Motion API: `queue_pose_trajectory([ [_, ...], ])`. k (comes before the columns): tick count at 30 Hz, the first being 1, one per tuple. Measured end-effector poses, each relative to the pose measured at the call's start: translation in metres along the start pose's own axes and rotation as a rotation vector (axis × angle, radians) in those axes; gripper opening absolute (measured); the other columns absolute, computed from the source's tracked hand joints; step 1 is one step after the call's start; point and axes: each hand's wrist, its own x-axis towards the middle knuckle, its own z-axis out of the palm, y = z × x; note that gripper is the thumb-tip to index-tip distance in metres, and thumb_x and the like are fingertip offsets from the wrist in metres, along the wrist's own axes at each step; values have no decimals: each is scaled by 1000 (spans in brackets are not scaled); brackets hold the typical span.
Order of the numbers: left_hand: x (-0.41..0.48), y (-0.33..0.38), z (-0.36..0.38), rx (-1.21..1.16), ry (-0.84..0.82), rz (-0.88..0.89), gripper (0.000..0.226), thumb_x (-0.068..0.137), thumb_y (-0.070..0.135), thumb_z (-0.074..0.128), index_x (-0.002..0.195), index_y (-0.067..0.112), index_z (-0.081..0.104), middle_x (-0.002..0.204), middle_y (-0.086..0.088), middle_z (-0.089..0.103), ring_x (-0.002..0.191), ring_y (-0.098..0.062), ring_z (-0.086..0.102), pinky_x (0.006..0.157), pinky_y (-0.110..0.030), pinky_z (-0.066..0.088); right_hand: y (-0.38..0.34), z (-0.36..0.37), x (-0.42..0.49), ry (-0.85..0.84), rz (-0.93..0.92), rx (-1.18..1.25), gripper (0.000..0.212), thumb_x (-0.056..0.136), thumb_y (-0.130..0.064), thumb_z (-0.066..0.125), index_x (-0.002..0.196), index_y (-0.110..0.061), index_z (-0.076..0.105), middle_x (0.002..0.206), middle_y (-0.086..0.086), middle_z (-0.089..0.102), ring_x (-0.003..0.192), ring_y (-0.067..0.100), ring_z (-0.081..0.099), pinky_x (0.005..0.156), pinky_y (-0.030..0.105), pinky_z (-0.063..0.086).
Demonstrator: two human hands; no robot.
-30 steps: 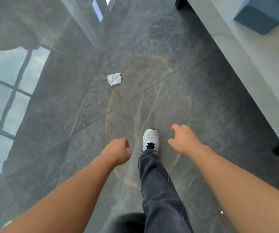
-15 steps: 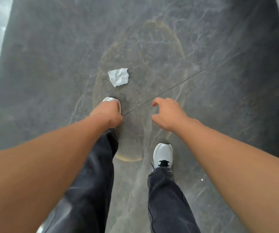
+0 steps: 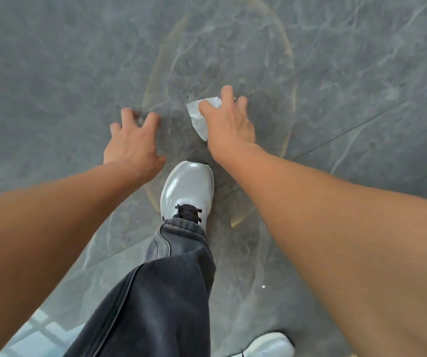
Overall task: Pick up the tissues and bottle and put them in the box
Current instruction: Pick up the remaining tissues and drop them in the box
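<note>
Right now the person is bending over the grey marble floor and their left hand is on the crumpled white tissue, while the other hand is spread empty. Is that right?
Not quite: the hands are swapped. In the head view it is the right hand that is on the crumpled white tissue, fingers curled over it. The left hand is the one spread empty, beside it over the grey marble floor. The rest is right.

Dark grey trousers, white black-laced sneaker

Crumpled white tissue lies on the floor, partly covered.
</note>
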Motion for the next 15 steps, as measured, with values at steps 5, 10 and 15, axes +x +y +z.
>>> queue_pose_trajectory([
  [5,5,9,14,163,74,126,48,75,23,68,109,12,36,113,-18,33,97,-42,42,68,-50,47,45,3,-16,98,37,259,10,91,-10,40,94,-19,45,106,7,43,104,32,47,72,36,35],
  [10,-30,49,11,319,84,217,22,80,18,52,100,11,45,103,-14,42,80,-33,46,63,-42,43,114,-11,-76,194,260,563,22,91,-19,38,107,-10,51,101,7,45,95,31,47,69,32,28],
  [15,-110,139,23,458,127,405,17,78,18,49,94,13,48,100,-13,49,87,-37,53,65,-41,45,196,-23,-203,308,417,666,19,91,-18,40,105,-14,52,107,10,53,87,30,47,68,34,31],
])
